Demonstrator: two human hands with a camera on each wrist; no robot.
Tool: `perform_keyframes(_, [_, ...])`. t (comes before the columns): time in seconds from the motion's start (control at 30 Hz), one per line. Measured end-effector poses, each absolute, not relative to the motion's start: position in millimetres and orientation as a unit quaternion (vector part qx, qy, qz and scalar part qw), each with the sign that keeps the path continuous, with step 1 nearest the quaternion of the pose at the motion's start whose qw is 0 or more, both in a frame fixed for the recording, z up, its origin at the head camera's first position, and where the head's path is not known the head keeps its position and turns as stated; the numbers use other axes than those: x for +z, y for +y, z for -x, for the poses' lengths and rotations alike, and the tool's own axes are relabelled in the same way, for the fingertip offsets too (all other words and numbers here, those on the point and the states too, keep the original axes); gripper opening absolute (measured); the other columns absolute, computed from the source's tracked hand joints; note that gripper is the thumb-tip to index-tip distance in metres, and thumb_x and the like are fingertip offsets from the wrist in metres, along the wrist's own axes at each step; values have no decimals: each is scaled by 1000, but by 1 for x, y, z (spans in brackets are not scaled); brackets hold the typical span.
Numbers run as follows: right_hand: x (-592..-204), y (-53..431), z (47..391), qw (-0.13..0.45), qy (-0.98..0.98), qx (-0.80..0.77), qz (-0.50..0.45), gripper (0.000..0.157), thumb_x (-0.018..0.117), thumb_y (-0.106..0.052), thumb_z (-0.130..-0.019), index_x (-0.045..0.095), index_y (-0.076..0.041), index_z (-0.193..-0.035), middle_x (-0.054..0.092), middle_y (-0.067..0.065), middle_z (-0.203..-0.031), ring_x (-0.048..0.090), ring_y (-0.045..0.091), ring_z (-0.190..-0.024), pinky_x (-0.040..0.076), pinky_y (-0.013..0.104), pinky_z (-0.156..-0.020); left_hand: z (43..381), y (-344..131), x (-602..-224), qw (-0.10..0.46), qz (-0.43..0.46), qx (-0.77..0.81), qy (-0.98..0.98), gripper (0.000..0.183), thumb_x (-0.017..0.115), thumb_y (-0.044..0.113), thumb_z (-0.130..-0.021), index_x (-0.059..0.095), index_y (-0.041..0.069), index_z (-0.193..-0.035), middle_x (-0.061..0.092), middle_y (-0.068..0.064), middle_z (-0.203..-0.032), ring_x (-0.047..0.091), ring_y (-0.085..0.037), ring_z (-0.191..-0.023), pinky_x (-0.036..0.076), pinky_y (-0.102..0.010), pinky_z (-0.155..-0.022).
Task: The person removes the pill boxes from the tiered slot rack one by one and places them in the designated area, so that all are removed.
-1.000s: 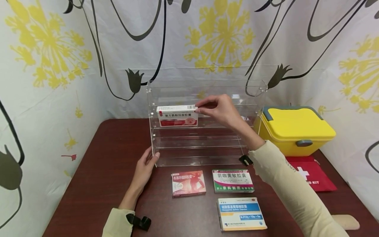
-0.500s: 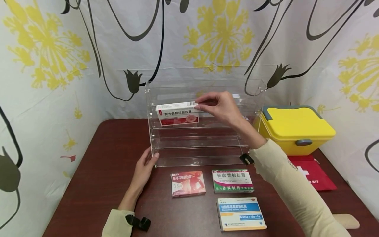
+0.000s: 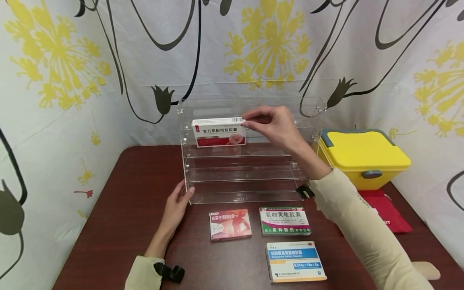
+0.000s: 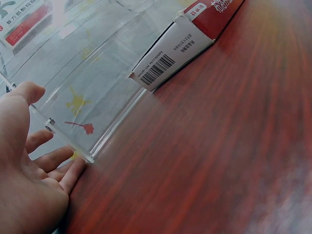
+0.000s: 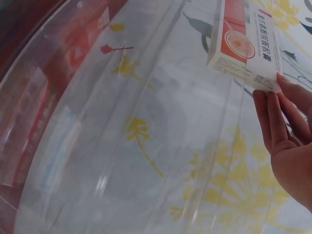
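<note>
In the head view my right hand [image 3: 277, 125] pinches the right end of a white and red medicine box [image 3: 219, 132]. The box is upright in front of the upper tiers of a clear acrylic display rack [image 3: 243, 197]. Fingertips and thumb hold its end in the right wrist view, where the medicine box [image 5: 246, 44] appears at upper right. My left hand [image 3: 175, 209] holds the rack's lower left side. In the left wrist view, the thumb is on one side of the clear panel [image 4: 61, 139] and the fingers on the other.
On the table before the rack lie a pink-red medicine box [image 3: 230, 224], a green and white one [image 3: 285, 221] and a blue and white one [image 3: 296, 262]. At right stand a yellow case [image 3: 366, 161] and a red pouch [image 3: 395, 217], partly behind the right sleeve.
My right hand has raised the medicine box a little; it tilted on the way and is about level now. The left hand stays on the rack's side.
</note>
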State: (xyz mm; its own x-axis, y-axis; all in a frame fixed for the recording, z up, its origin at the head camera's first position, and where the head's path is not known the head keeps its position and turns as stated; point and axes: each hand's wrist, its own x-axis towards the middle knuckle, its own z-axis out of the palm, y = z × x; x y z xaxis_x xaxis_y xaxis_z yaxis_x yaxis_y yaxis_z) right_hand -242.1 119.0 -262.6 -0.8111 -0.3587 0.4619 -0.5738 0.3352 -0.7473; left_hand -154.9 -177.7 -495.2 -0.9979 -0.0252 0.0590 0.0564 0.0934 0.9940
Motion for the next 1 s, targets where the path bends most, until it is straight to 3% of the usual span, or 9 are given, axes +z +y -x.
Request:
perform_keyframes(0.17, [-242,115,224,117,-802,504,-297,16,71,2,-88,72,8,-103,71,18,-99,70,30,-88,56,26,-73,155,-177,-496,33,11,-674,-738,60,62,45,-96,42,22,-148,48,-3,-144,45,-18,-130,37,-39,-107])
perform_keyframes(0.5, [-225,122,218,159,-794,496,-313,17,72,3,-87,71,9,-103,70,20,-100,70,25,-87,55,25,-75,155,-177,-496,35,11,-673,-739,62,62,46,-95,42,21,-148,47,-3,-144,45,-17,-131,36,-38,-108])
perform_keyframes(0.77, [-222,131,213,148,-794,503,-308,17,73,-2,-88,73,6,-103,71,16,-98,69,24,-86,55,25,-73,155,-177,-497,32,11,-674,-738,62,62,46,-95,42,22,-149,47,-3,-145,45,-18,-130,36,-39,-107])
perform_keyframes(1.0, [-224,137,205,96,-819,498,-268,20,74,-12,-89,75,0,-104,72,9,-99,66,21,-82,53,27,-70,156,-176,-498,34,6,-672,-740,63,62,46,-95,41,20,-149,48,-2,-144,45,-16,-130,37,-38,-107])
